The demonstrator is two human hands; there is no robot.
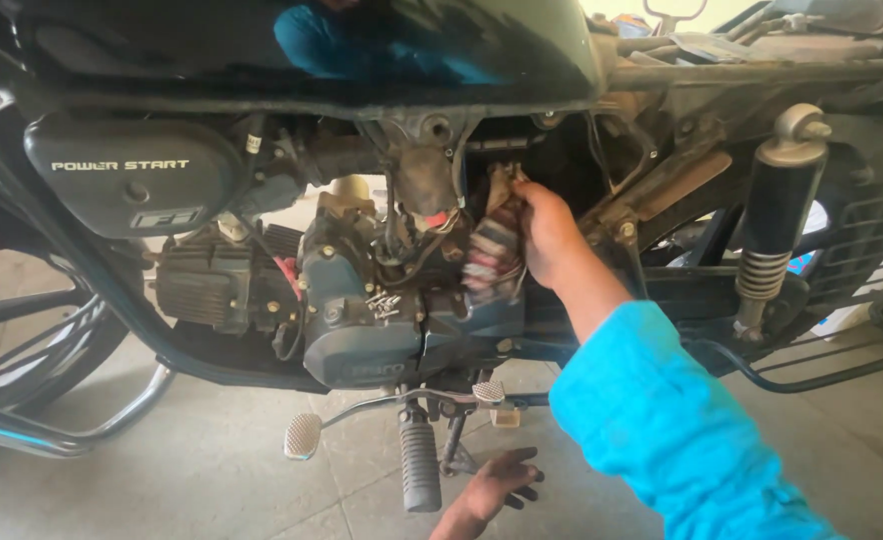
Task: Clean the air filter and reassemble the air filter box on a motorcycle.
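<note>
Head view, right hand [547,235] grip closed on striped rag [492,255] beside motorcycle engine [372,310] (smudged), left hand [502,485] splayed flat on floor [212,470]

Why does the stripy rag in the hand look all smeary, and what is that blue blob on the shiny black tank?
Head view: the striped cloth held by the right hand is motion-blurred; the engine beside it is sharp. The blue patch on the glossy fuel tank is a reflection matching the blue sleeve. Soft daylight, faint shadows; the left hand rests on the floor.
</note>
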